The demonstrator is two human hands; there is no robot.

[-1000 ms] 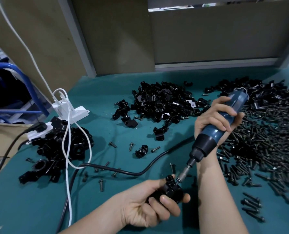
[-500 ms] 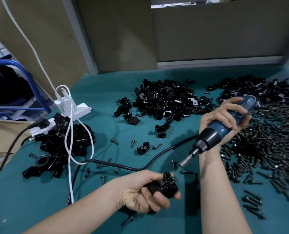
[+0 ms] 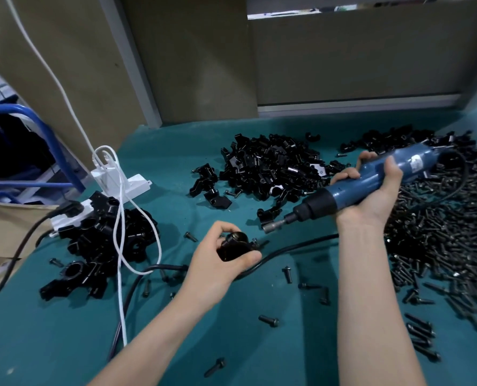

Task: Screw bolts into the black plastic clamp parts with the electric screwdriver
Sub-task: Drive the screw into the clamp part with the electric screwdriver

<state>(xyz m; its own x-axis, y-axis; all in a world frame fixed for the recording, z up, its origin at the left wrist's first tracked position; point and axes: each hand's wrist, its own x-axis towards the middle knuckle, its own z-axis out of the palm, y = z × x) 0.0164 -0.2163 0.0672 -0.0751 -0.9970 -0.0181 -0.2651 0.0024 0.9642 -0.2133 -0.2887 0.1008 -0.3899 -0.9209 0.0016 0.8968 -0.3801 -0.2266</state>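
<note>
The left hand (image 3: pixel 217 267) curls around a small black plastic clamp part (image 3: pixel 234 246), held just above the teal table mat (image 3: pixel 64 344) near the middle. The right hand (image 3: pixel 373 196) wraps the blue-bodied electric screwdriver (image 3: pixel 343 190). The tool is tilted, and its metal bit points left and down, near the clamp but apart from it.

This looks like a gap between driving steps. Either a bolt is seated and the part can go aside, or the bit has yet to meet a bolt head. The small head at the clamp's right edge is too unclear to say.

Next, the bit must line up squarely with that head while the left hand steadies the part. The driver's black cord (image 3: pixel 293 247) runs just beneath the clamp, among loose bolts.

A heap of dark bolts (image 3: pixel 440 240) lies right, loose clamp pieces (image 3: pixel 270 168) far centre, and larger black clamps (image 3: pixel 103 240) under a white cable (image 3: pixel 120 232) left.
</note>
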